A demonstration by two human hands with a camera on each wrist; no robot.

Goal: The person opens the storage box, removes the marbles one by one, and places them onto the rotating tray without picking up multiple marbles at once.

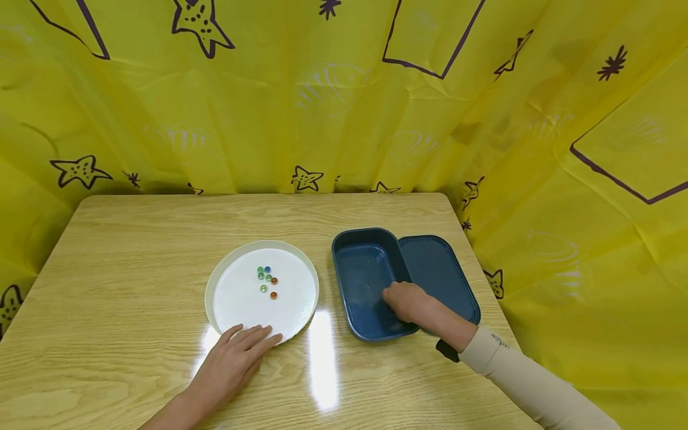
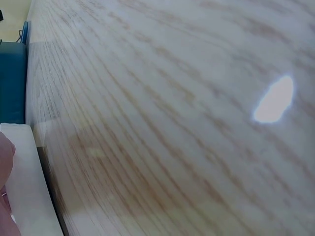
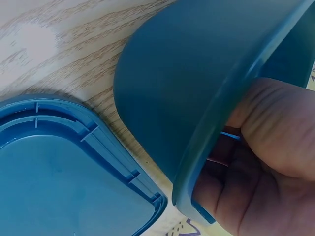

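My left hand [image 1: 233, 361] rests with extended fingers on the near rim of a round white tray [image 1: 236, 313]. Several glass marbles [image 1: 269, 278], green, orange and blue, lie near the tray's middle. To the right stands a deep dark-blue rectangular box [image 1: 365, 286]. My right hand [image 1: 411, 301] reaches down into it at the near right side, its fingers curled. The right wrist view shows the thumb [image 3: 285, 128] close to the bent fingers [image 3: 236, 187], just inside the box rim; I cannot tell whether anything is between them.
A matching blue lid [image 1: 443, 278] lies on the wooden table [image 1: 140, 269] right of the box, partly behind the box wall. A yellow patterned curtain [image 1: 258, 107] hangs along the table's back and sides. Bright light reflects off the tabletop between tray and box.
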